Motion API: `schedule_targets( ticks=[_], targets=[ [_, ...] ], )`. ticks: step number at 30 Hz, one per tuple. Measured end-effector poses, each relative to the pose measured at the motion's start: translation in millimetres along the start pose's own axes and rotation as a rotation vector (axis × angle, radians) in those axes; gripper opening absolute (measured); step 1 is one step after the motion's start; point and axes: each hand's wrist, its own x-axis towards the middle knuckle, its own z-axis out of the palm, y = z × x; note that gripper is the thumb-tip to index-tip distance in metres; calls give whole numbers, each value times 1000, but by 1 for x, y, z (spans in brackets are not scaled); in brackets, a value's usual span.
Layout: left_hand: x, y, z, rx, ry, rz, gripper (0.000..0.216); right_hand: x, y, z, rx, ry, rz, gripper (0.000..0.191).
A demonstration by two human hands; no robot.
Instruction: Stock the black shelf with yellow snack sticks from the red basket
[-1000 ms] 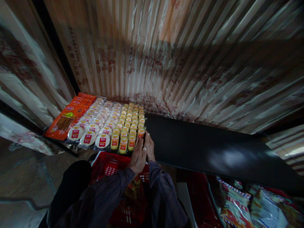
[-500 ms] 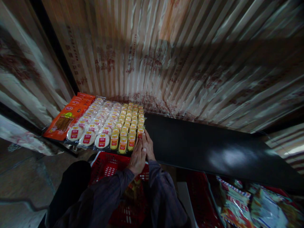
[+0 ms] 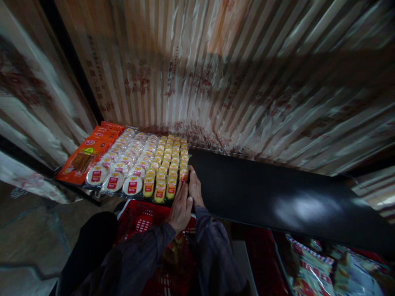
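Small yellow packaged cakes [image 3: 159,190] with red labels stand in several tight rows on the black shelf [image 3: 247,185]. At the front of the rightmost row, my left hand [image 3: 180,209] lies with fingers stretched out against the end packet [image 3: 184,174]. My right hand [image 3: 195,189] is held straight along that row's right side, its fingertips touching or very close to the same packet. Both hands are open and close together, and neither is wrapped round anything. Part of the end packet is hidden behind my left fingers.
Left of the yellow rows lie rows of round white wrapped crackers [image 3: 132,186], then orange snack bags [image 3: 77,166]. Below the shelf edge sits a red basket [image 3: 132,209] with packets inside. Another bin at lower right holds snack bags [image 3: 311,267]. A printed plastic sheet [image 3: 197,74] hangs behind.
My hands have shifted slightly down and apart at the fingertips, showing more of the end packet. The view has moved a little; the rows look the same.
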Motion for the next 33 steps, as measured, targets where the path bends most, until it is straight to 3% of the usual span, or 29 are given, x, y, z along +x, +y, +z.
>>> schedule_targets(
  ticks=[8, 16, 33],
  targets=[
    [1, -15, 6, 45, -8, 118, 63, 13, -6, 6, 93, -33, 49, 80],
    [2, -13, 7, 4, 24, 84, 69, 11, -14, 10, 121, -89, 28, 73],
    [2, -13, 8, 8, 32, 68, 69, 18, -2, 8, 116, -140, 9, 71]
  ],
)
